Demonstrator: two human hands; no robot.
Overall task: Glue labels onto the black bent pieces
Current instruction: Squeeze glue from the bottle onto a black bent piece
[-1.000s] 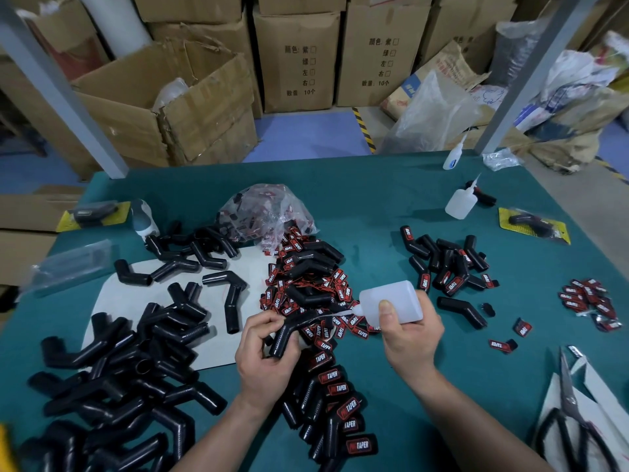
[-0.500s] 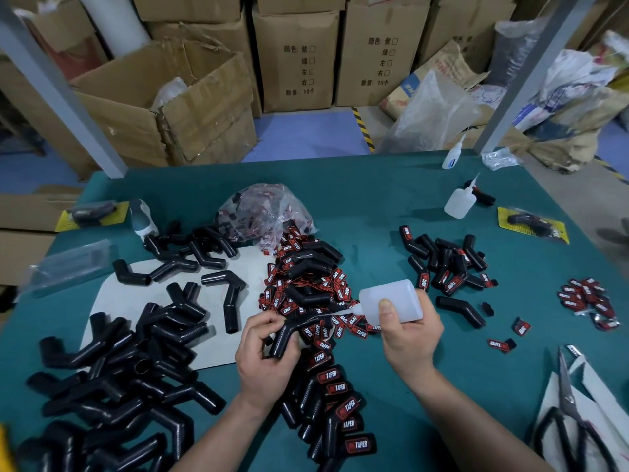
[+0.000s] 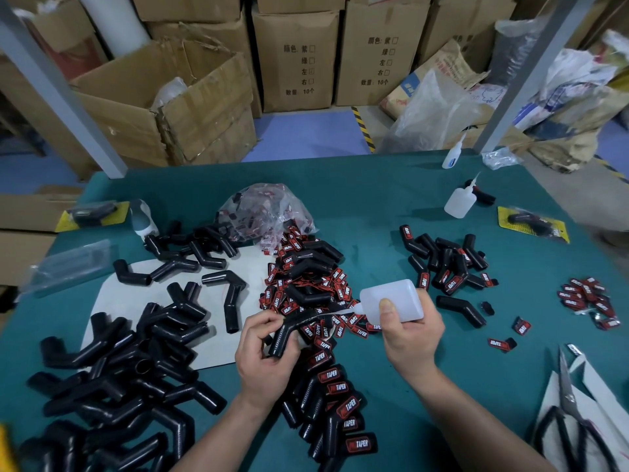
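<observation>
My left hand [image 3: 263, 352] grips a black bent piece [image 3: 289, 332] above the table's near middle. My right hand [image 3: 410, 332] holds a white glue bottle [image 3: 394, 299] tipped on its side, its thin nozzle reaching left to the upper arm of that piece. Loose red-and-black labels [image 3: 306, 284] lie heaped just behind my hands. Unlabelled bent pieces [image 3: 112, 376] pile up at the lower left. Labelled pieces [image 3: 333, 400] lie between my forearms, and more labelled pieces [image 3: 446, 264] sit at the right.
On the green table [image 3: 374, 206] stand two more glue bottles [image 3: 459, 201] at the back right. A clear bag of labels [image 3: 265, 212] sits mid-table. A small label heap [image 3: 589, 299] and scissors [image 3: 571, 410] lie at the right. Cardboard boxes [image 3: 163, 103] stand behind.
</observation>
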